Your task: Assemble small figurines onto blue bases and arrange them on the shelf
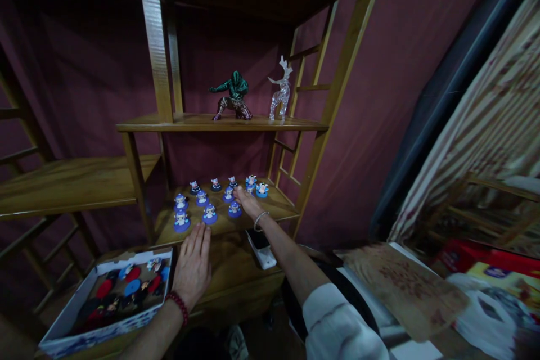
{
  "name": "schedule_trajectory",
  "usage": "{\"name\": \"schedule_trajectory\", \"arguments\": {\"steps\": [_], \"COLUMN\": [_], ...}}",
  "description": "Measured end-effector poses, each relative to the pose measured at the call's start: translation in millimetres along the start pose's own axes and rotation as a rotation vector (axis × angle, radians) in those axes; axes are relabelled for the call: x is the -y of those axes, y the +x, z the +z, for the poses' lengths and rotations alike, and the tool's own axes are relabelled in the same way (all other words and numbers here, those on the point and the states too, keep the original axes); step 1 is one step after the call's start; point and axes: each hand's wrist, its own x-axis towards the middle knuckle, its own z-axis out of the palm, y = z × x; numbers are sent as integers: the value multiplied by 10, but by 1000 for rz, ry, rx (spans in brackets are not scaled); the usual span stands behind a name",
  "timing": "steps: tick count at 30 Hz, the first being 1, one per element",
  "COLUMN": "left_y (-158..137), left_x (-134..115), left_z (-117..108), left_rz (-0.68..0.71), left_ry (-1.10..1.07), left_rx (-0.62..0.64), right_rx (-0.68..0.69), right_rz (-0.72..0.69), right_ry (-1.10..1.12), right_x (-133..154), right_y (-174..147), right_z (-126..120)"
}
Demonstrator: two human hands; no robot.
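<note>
My left hand [194, 259] lies flat at the shelf's front edge, fingers stretched out and holding nothing. Just beyond its fingertips stand a purple-based figurine [210, 214] and another purple-based figurine [181, 220]. My right hand [248, 202] reaches in among the figurines on the right, fingers extended. Its fingertips are beside a purple figurine [228, 194]; whether they touch it I cannot tell. Behind that hand, a purple figurine is partly hidden, near a blue-based figurine [262, 190]. Several dark-based figurines [216, 184] line the back.
An open box [105, 323] of red, blue and black figurines sits lower left. A white phone-like object [262, 250] lies below my right forearm. Above, the upper shelf [189, 122] bears a green crouching statue [234, 95] and a clear deer [281, 93]. Wooden posts [320, 152] frame the shelf.
</note>
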Motion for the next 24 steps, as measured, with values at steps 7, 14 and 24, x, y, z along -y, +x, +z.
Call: {"name": "schedule_trajectory", "arguments": {"steps": [7, 14, 24], "left_y": [4, -6, -9], "left_x": [-4, 2, 14], "left_z": [-1, 22, 19], "left_rz": [4, -1, 1], "left_ry": [-5, -7, -5], "left_rx": [-12, -7, 20], "right_rx": [-18, -12, -22], "right_rz": [67, 41, 20], "right_ry": [285, 351, 430], "right_x": [-55, -27, -87], "right_y": [33, 19, 56], "right_z": [63, 48, 78]}}
